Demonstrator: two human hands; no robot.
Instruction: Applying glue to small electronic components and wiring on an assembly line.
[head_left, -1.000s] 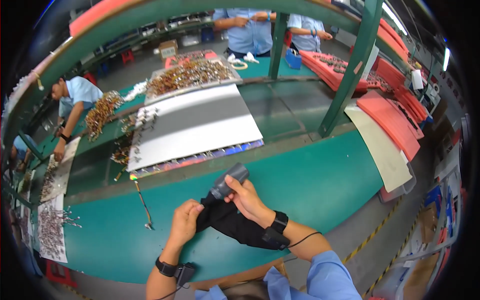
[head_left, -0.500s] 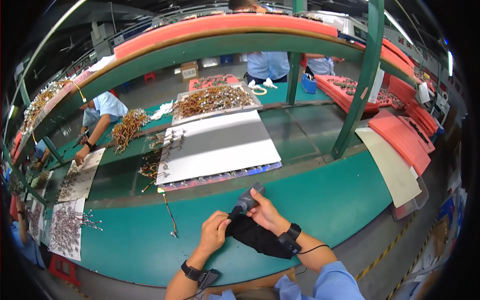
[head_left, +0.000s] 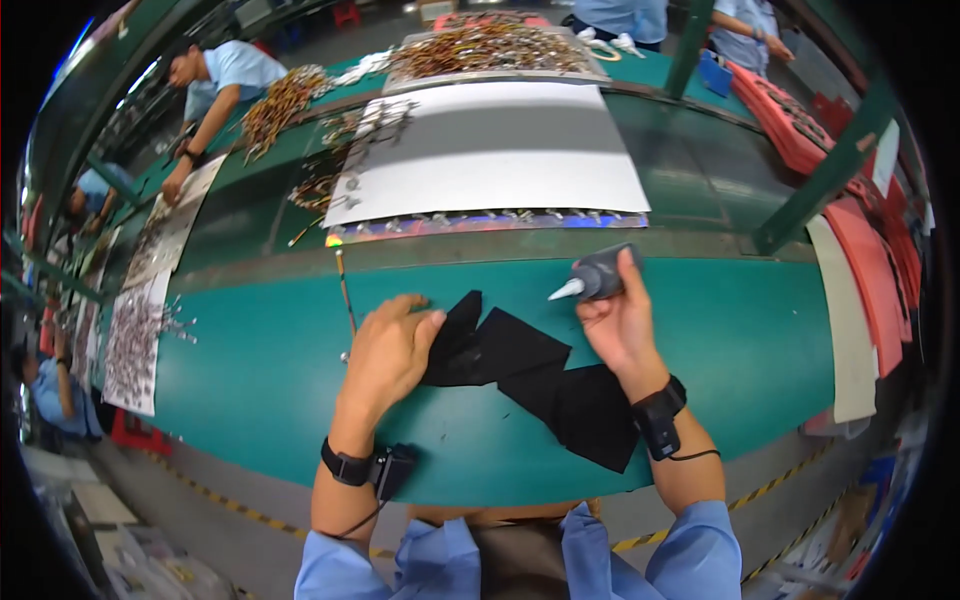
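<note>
In the head view, the right fingers (head_left: 598,313) are wrapping snugly round a grey bottle (head_left: 606,276), thumb lying across it, and its pale nozzle (head_left: 567,289) is pointing out past them toward the left fingers (head_left: 402,302). Those left ones are resting loosely bent, the thumb sitting at the left end of a black cloth (head_left: 525,345); whether they are pinching it, I cannot tell. And the cloth is lying folded on the green worktop (head_left: 740,330), stretching from the left fingers across to a spot nearer the body than the right ones, while the nozzle is hovering clear, just beyond its far edge. Just left of the left fingers, a thin wire (head_left: 346,290) is lying on its own. Beyond both hands a white sheet (head_left: 510,150) is spreading wide, and farther out a heap of wires (head_left: 500,52) is filling a tray. Well off to the left of the left fingers, a co-worker's hand (head_left: 176,184) is reaching down.
</note>
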